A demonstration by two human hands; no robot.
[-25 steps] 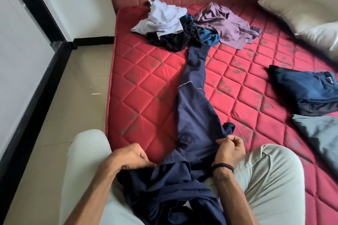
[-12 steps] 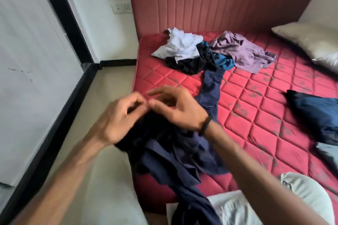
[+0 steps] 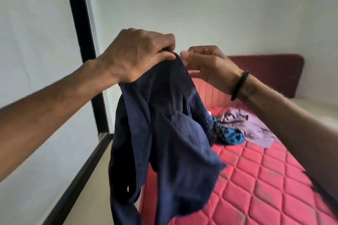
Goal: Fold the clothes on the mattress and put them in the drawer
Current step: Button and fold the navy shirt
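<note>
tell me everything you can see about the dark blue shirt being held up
The navy shirt looks like thin woven cloth, crumpled and unfolded. It hangs in the air over the near edge of the red mattress, its lower folds blurred. The left hand grips its top edge; the right hand pinches the same edge beside it.

hands: 2, left hand (image 3: 135,56) + right hand (image 3: 208,67) | navy garment (image 3: 164,142): 1, held up | clothes on red mattress (image 3: 265,179): 3 visible, lilac shirt (image 3: 250,126), teal piece (image 3: 232,136), black piece (image 3: 217,132) | wristband (image 3: 239,86): 1 | headboard (image 3: 270,71): 1
</note>
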